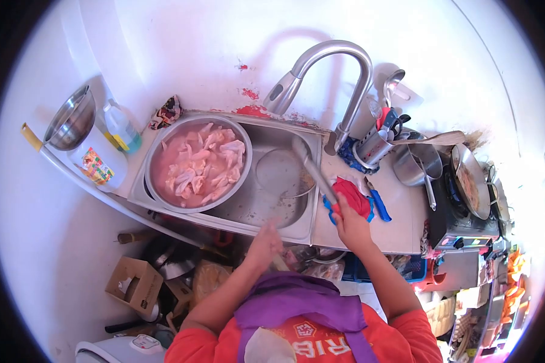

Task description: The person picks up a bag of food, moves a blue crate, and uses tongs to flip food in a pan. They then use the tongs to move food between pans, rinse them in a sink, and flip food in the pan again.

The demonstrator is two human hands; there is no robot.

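Observation:
My right hand (350, 221) is closed around the near end of a long grey metal utensil (317, 173). The utensil slants over the right rim of the sink (272, 209); its exact kind I cannot make out. Under and beside that hand lie a red and blue cloth (356, 192) and a knife with a blue handle (378, 202). Near the front edge of the sink is my left hand (265, 243), its fingers blurred. A large metal basin (246, 172) on the left of the sink holds raw chicken pieces (200, 163) in pinkish water.
A tall faucet (339, 48) arches over the sink. To the right stand a utensil holder (371, 148), a saucepan (415, 166) and a wok (469, 181) on a stove (466, 227). Bottles (121, 127) and a metal bowl (72, 121) occupy the left end.

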